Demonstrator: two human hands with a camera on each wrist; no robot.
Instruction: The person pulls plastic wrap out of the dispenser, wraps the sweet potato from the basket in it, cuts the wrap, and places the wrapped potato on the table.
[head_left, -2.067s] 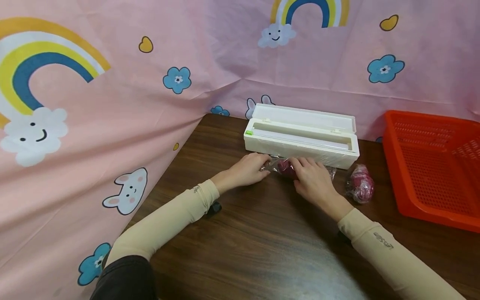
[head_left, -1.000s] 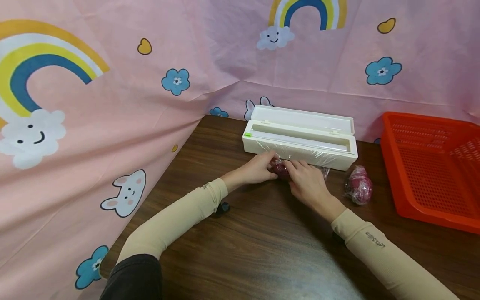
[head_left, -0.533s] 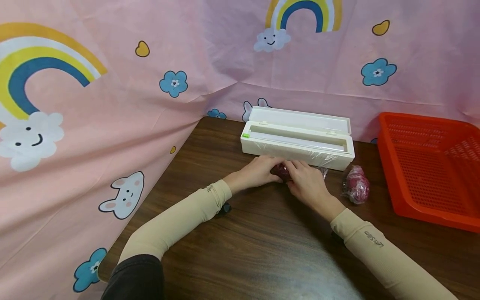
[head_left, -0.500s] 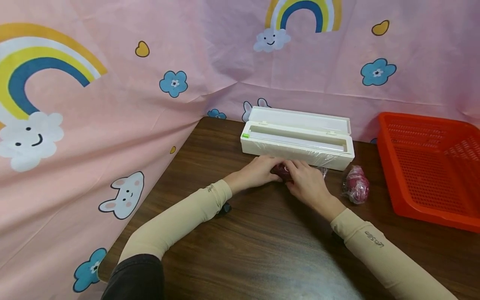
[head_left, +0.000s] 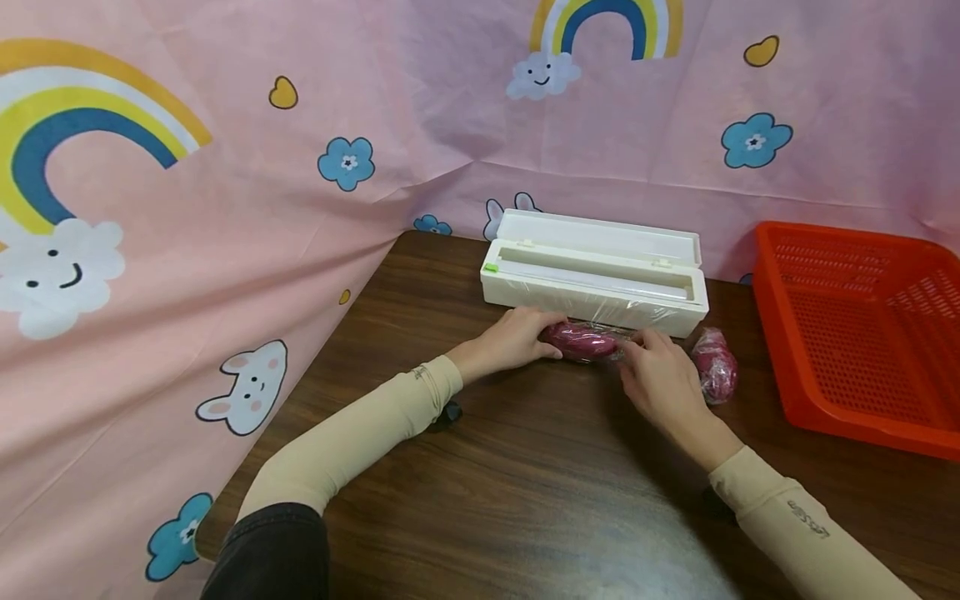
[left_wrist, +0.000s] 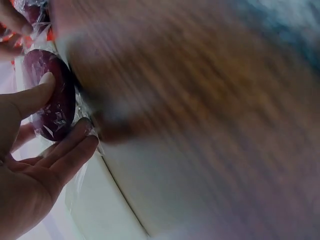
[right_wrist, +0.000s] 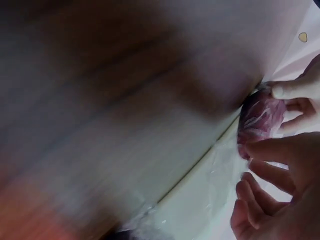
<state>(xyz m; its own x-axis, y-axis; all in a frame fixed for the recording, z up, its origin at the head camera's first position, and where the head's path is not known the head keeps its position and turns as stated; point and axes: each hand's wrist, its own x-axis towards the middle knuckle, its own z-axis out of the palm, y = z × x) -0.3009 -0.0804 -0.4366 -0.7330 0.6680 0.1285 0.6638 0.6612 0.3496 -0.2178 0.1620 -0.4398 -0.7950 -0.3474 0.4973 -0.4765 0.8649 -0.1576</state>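
Observation:
A purple-red sweet potato [head_left: 583, 341] in clear cling film [left_wrist: 82, 117] lies crosswise just in front of the white cling film dispenser [head_left: 592, 287]. My left hand [head_left: 516, 340] holds its left end, the thumb on the near side and the fingers behind, as the left wrist view also shows. At the other end, my right hand [head_left: 663, 379] pinches the loose film with thumb and forefinger; its other fingers are curled in the right wrist view. The dispenser's lid stands up and a white roll shows inside. Film clings to its front wall.
A second film-wrapped sweet potato [head_left: 715, 367] lies just right of my right hand. Beyond it stands an orange-red plastic basket [head_left: 806, 367]. The dark wooden table [head_left: 525, 492] meets a pink printed cloth [head_left: 420, 100] at the back and left.
The sweet potato came slightly left, then stayed by the dispenser. My left hand moved right onto its end. My right hand slid right off the sweet potato to the film at its right end.

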